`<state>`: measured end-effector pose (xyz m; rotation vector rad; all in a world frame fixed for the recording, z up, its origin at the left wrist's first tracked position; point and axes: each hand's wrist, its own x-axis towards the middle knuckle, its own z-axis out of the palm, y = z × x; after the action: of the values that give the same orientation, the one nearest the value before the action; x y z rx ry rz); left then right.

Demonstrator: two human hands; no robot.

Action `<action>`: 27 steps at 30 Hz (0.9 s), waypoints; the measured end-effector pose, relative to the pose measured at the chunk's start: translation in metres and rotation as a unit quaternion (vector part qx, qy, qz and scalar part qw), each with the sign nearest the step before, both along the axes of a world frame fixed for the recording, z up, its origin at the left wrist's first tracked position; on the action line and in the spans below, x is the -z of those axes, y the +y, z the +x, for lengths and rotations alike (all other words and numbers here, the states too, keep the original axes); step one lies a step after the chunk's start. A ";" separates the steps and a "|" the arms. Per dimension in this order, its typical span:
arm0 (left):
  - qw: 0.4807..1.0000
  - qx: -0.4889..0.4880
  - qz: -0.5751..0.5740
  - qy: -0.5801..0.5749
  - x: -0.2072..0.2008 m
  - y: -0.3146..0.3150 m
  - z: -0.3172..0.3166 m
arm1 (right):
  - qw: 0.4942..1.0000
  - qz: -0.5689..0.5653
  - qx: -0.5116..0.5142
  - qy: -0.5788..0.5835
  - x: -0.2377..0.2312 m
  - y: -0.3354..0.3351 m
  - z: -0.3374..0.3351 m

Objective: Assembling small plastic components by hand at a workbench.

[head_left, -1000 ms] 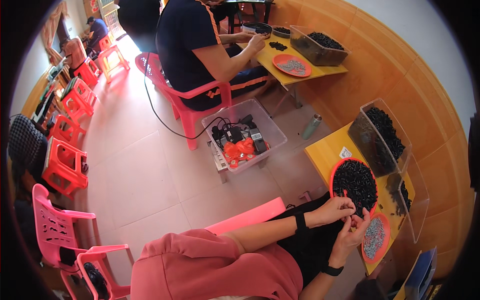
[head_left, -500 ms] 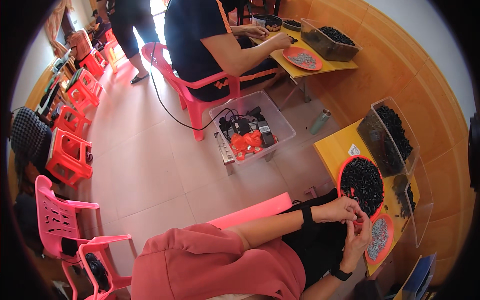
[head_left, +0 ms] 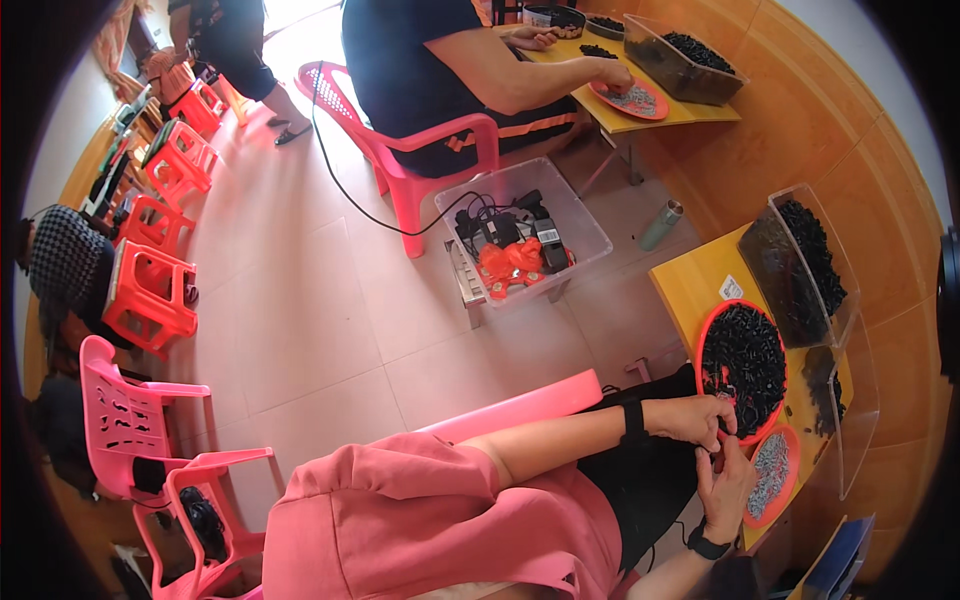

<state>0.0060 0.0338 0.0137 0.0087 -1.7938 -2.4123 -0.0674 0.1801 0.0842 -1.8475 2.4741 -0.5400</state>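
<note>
Both my hands meet at the near edge of a red round tray [head_left: 700, 345] heaped with small black pieces [head_left: 748, 365]. My left hand [head_left: 692, 417] has its fingers pinched together at a small dark piece, partly hidden by the fingertips. Just below, my right hand [head_left: 728, 488] curls its thumb and fingers up against the left fingertips; what lies between them is too small to make out. Beside the right hand, an orange plate [head_left: 795, 462] carries many small silvery pieces [head_left: 768, 474].
Clear bins [head_left: 785, 275] of black pieces line the yellow table [head_left: 690, 280]. Beyond stand a green bottle [head_left: 661, 226] and a clear box [head_left: 590, 225] with cables. A co-worker's hand [head_left: 610, 74] touches another orange plate. Pink chairs [head_left: 440, 145] and red stools [head_left: 150, 300] stand around.
My hands have shifted slightly down at the tray's edge, the right fingers opening a little. The co-worker's hand has moved onto the orange plate. A person in the background has shifted left.
</note>
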 end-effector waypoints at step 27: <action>0.996 0.040 0.069 -0.038 -0.011 -0.005 0.000 | 0.986 -0.161 -0.038 0.023 0.029 -0.003 -0.021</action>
<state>0.0058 0.0284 0.0244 0.0450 -1.6856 -2.6208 -0.0889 0.1768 0.0547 -2.0708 2.4513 -0.9532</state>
